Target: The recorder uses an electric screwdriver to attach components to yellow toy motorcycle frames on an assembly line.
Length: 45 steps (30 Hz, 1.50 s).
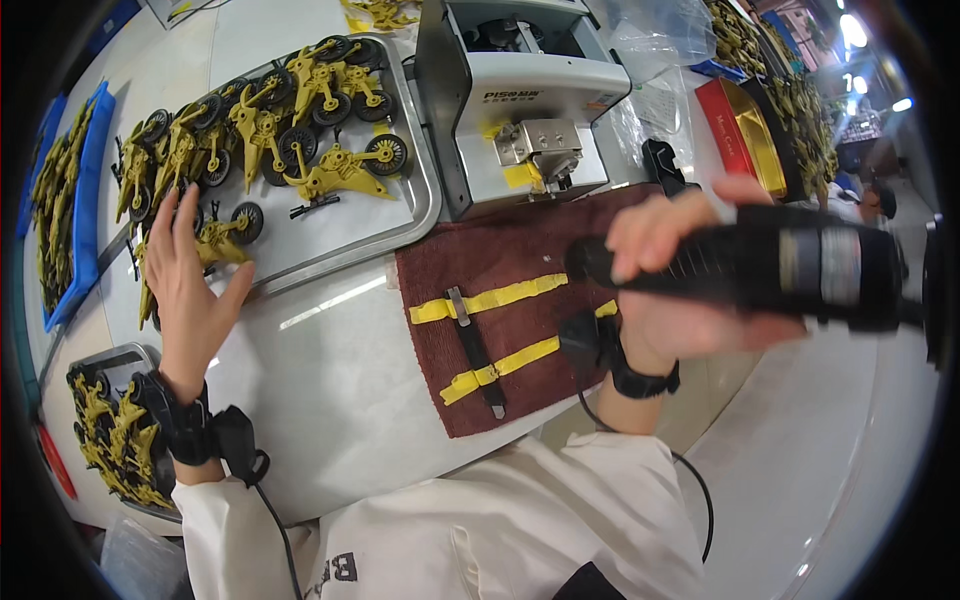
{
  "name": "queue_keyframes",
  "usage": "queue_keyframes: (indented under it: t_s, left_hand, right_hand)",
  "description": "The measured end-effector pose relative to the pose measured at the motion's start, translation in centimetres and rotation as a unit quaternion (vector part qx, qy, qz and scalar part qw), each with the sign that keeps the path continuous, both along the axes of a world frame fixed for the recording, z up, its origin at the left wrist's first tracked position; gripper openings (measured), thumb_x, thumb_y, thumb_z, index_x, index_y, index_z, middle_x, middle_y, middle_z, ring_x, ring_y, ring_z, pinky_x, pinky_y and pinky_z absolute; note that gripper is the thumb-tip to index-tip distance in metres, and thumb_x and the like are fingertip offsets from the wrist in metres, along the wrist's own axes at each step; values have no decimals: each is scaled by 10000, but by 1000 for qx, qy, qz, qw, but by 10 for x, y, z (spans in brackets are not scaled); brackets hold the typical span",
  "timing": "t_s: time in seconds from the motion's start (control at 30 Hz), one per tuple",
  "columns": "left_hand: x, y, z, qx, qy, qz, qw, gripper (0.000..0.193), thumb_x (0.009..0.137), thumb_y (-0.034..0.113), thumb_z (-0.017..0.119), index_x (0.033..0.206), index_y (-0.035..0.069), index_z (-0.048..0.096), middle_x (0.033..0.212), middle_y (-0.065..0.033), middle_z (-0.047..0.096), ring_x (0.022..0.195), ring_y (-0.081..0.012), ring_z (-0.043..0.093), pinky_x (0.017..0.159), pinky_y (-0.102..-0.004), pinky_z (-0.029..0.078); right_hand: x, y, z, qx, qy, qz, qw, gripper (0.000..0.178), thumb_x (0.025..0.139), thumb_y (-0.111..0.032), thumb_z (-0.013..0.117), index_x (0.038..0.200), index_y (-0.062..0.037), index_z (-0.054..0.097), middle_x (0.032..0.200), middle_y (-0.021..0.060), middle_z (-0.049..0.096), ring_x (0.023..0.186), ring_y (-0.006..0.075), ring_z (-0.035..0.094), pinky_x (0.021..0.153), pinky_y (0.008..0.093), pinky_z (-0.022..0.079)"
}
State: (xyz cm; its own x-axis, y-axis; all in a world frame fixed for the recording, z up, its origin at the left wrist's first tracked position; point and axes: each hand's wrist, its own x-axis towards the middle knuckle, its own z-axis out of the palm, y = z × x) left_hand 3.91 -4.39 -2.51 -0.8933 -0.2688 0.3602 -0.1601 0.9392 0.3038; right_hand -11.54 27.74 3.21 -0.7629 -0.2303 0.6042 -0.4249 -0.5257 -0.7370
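Observation:
My left hand (185,285) is open, its fingers spread at the near edge of a metal tray (350,258). Beside those fingers is a yellow toy motorcycle (222,240) with black wheels; whether they touch it I cannot tell. Several more such motorcycles lie heaped in the tray. My right hand (670,260), smeared by motion, grips a black electric screwdriver (750,265). The tool lies sideways above the maroon cloth (435,375), its narrow end toward the left. A dark strip with metal ends (473,348) lies on the cloth, across two yellow tape bands.
A grey screw-feeding machine (530,85) stands behind the cloth. Blue bins (88,215) of yellow parts are at the far left, and a smaller tray of yellow parts (120,430) is near my left wrist. A red and gold box (735,125) and clear plastic bags (655,40) are at the back right.

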Motion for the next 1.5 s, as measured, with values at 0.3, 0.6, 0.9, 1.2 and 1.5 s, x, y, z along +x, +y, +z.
queue_keyframes:
  t_s: [0.3, 0.6, 0.9, 1.2, 1.5]
  left_hand:
    - [12, -32, -16, 155, -38, 45, 986, 377, 747, -44, 579, 1110, 49, 529, 1123, -153, 551, 1025, -301, 543, 889, -360, 407]
    - [-45, 152, -3, 62, -128, -354, 924, 798, 621, 411, 758, 1329, 199, 457, 1422, -156, 332, 1318, -393, 284, 1051, -573, 163]
    - [-40, 171, -25, 74, -117, -248, 959, 1006, 548, 641, 719, 1341, 103, 412, 1373, -184, 346, 1223, -349, 354, 1017, -501, 199]
    - [-51, 163, -21, 123, -112, -331, 929, 908, 534, 285, 710, 1342, 44, 372, 1378, -146, 378, 1234, -318, 379, 1026, -488, 238]
    - [-40, 165, -36, 153, -75, -312, 935, 930, 534, 331, 753, 1344, 58, 387, 1356, -150, 392, 1184, -307, 415, 960, -468, 268]
  right_hand:
    - [33, 27, 7, -75, -44, -10, 996, 887, 748, -814, 330, 1165, -38, 438, 590, 45, 475, 413, 168, 430, 460, 307, 361]
    - [44, 37, 10, -112, -29, -52, 992, 862, 775, -763, 393, 1185, -6, 420, 612, 46, 458, 423, 160, 421, 464, 310, 354]
    - [46, 38, 2, -47, -10, 10, 999, 875, 766, -768, 409, 1206, -11, 419, 633, 40, 471, 436, 152, 434, 499, 313, 362]
    - [52, 35, -3, 23, -31, 64, 997, 930, 749, -792, 398, 1263, -18, 369, 658, 68, 490, 465, 187, 461, 527, 330, 387]
    - [32, 10, -4, 58, -29, 45, 997, 979, 699, -858, 342, 1230, -36, 387, 612, 33, 471, 422, 161, 444, 470, 316, 381]
